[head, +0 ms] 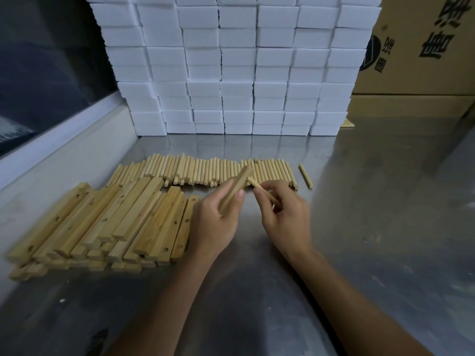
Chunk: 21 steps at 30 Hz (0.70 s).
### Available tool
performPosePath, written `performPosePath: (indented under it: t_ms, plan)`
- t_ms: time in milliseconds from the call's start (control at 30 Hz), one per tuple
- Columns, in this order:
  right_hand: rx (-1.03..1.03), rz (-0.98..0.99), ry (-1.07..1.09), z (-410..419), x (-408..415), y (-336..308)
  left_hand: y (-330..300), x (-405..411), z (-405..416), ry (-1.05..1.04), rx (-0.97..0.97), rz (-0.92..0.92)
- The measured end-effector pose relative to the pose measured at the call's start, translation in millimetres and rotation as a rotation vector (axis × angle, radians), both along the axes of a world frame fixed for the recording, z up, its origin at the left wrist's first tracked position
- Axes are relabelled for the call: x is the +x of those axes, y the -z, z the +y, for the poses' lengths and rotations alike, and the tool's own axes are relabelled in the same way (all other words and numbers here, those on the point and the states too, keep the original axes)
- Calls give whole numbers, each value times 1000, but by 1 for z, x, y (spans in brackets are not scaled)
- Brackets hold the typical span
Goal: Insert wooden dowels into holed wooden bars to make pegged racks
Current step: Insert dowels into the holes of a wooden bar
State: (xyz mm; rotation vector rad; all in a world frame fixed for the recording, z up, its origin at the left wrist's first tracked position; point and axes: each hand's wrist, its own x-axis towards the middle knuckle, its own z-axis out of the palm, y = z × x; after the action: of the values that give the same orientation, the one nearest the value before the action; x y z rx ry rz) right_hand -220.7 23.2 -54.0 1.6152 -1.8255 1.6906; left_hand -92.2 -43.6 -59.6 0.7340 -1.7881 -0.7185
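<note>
My left hand (218, 222) grips a holed wooden bar (237, 185) tilted up over the middle of the metal table. My right hand (285, 214) pinches a wooden dowel (254, 184), whose far tip meets the side of the bar. A row of loose dowels (205, 170) lies just beyond both hands. A pile of holed wooden bars (102, 222) is stacked to the left of my left hand. One stray dowel (305, 176) lies alone to the right of the row.
The steel table (372, 227) runs to a wall of stacked white foam blocks (231, 73) at the back. A cardboard box (421, 47) stands at the back right. A raised white ledge (64, 134) borders the left side.
</note>
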Motion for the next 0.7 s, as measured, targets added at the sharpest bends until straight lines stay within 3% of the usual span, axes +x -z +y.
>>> performPosePath:
  t_ms: [233,500,600,700]
  plan:
    - [-11,170,160,4,1,-1,-5,3,2,-143,-177,-193]
    - [27,340,258,5,0,-3,-16,4,8,-156,-197,-310]
    - [66,241,162,7,1,-6,-16,5,8,-165,-216,-337]
    - [219,-99,-19,8,5,-13,-14,6,7,-159,-219,-341]
